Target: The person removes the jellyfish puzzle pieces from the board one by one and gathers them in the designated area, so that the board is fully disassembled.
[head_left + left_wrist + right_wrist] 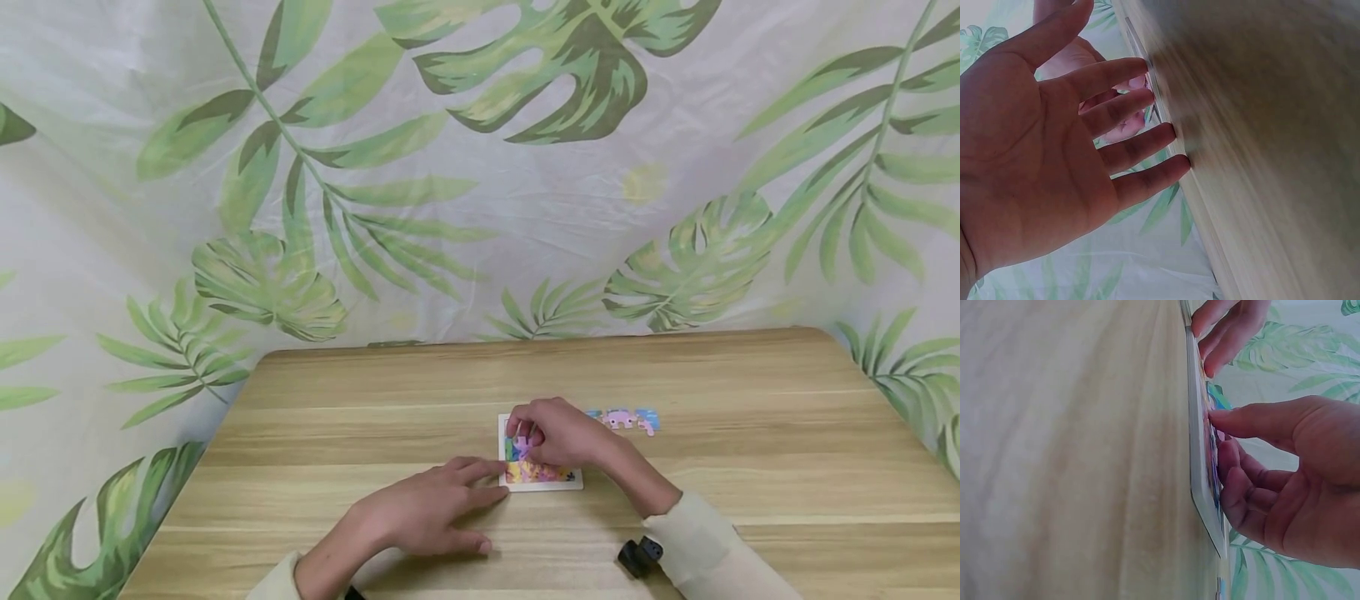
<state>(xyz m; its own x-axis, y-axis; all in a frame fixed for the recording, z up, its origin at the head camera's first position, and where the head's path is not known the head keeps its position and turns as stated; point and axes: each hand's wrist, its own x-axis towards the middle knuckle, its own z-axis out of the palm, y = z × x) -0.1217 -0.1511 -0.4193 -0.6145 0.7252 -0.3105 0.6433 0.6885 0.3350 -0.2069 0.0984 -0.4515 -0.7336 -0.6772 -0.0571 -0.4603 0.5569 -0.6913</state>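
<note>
A small jigsaw puzzle in a white frame [546, 487] lies flat on the table, its lower part filled with yellow and pink picture. My right hand [567, 435] is over the puzzle's upper part, thumb and fingers pinching a pink-purple puzzle piece [522, 448] close to its surface. In the right wrist view the thumb [1241, 420] and curled fingers meet low against the puzzle, hiding most of the piece. My left hand [427, 510] lies to the left with fingers extended, fingertips touching the frame's left edge. Its palm [1029, 156] shows in the left wrist view.
Several loose puzzle pieces [620, 418], pink and blue, lie in a row right of the frame, partly behind the right hand. A black device [640, 557] sits by the right cuff. The wooden table [360, 417] meets a leaf-patterned cloth [525, 208] at the back.
</note>
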